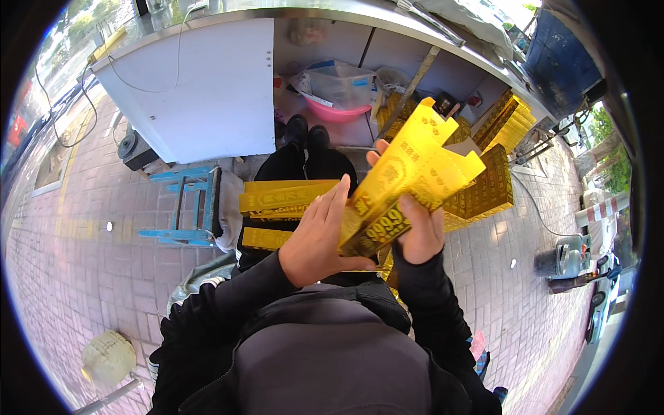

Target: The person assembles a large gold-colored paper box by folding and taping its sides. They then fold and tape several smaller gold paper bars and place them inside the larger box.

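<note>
My right hand (421, 232) grips a shiny yellow-gold cardboard box (398, 176), its thumb on the near side and fingertips showing at the far edge. The box is tilted up to the right, and the flaps at its upper end stand unfolded. My left hand (315, 238) is open at the lower end of the box, fingers straight and thumb stretched out below it. Whether its palm presses on the box cannot be made out. More gold cartons (290, 197) lie across my lap, partly behind my left hand.
Stacked gold boxes (487, 183) stand to the right. A blue stool frame (187, 204) is at left. Under the counter sit a pink basin (337, 112) and a clear plastic tub (339, 86). A white panel (200, 93) closes the counter's left side. Brick paving (90, 270) surrounds me.
</note>
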Demonstrator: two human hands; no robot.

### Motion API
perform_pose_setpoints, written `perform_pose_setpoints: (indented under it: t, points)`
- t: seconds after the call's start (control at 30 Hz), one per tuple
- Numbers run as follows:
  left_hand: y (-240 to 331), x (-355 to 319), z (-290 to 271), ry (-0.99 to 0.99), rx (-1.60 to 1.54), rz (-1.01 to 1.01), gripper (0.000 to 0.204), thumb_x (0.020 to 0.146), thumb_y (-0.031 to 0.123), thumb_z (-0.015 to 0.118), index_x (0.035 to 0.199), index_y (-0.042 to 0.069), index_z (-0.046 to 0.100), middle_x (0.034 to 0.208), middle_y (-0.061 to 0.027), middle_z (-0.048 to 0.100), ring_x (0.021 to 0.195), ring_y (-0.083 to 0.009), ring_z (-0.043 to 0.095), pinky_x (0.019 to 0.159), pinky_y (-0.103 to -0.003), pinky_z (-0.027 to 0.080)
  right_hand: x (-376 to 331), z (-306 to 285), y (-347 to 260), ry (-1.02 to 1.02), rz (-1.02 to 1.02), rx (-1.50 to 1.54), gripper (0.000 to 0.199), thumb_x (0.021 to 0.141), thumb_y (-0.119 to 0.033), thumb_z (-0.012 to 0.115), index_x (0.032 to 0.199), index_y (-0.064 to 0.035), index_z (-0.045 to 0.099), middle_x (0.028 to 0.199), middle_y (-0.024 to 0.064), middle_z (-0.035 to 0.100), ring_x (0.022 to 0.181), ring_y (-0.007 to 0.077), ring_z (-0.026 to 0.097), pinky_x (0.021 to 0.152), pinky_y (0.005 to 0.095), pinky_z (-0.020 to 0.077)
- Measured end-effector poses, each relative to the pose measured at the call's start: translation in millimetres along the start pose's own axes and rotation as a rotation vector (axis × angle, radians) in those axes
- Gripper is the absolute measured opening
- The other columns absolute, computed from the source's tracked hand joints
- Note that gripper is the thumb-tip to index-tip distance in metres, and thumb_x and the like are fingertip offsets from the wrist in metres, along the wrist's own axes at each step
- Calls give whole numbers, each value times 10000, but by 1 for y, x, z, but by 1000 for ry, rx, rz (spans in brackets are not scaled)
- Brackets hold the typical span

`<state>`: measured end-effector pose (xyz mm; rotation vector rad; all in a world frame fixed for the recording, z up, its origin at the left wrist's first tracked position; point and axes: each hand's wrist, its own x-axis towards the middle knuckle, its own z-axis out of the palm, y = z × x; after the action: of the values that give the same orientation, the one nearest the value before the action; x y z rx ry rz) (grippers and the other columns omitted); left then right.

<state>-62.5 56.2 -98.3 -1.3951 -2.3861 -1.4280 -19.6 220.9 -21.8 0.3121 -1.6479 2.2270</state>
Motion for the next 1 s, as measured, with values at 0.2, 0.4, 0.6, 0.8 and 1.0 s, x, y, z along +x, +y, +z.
perform_pose_setpoints:
  t: [0.2,0.4,0.6,0.8,1.0]
  points:
    - [20,19,-15,47,-268,-193,979,724,203,851,1503,-13,298,1329,-242,545,1205,-362,585,1013,-382,472,0,6,4,-110,31,-99,699,924,-118,565,1527,51,255,1519,241,403,1409,333,425,1158,437,335]
    - [16,12,-31,-196,-438,-257,585,843,181,809,1337,10,547,1034,-137,703,906,-198,697,837,-306,537,9,-31,-13,-275,159,-98,847,847,-236,813,1481,69,342,1368,217,561,1274,303,575,1061,411,470]
    - [7,6,-18,-197,-664,-416,328,910,153,751,1196,18,662,973,-77,736,840,-57,629,804,-251,522,6,-38,-8,21,-73,-237,287,919,-115,742,1155,38,686,1000,55,721,959,115,660,879,274,519]
    - [0,-3,-4,-167,-671,-212,289,893,100,763,1152,3,677,1030,-45,735,846,-80,650,773,-251,539,-1,-32,5,154,-206,-427,322,1004,-280,642,870,11,675,719,-65,523,671,35,420,596,235,340]
    - [-15,-6,11,-331,-518,-105,490,870,112,775,1298,28,550,1067,-122,690,945,-231,695,852,-317,533,3,-41,16,278,-208,-343,513,1045,-397,543,667,-69,430,656,-76,385,633,39,319,560,262,262]
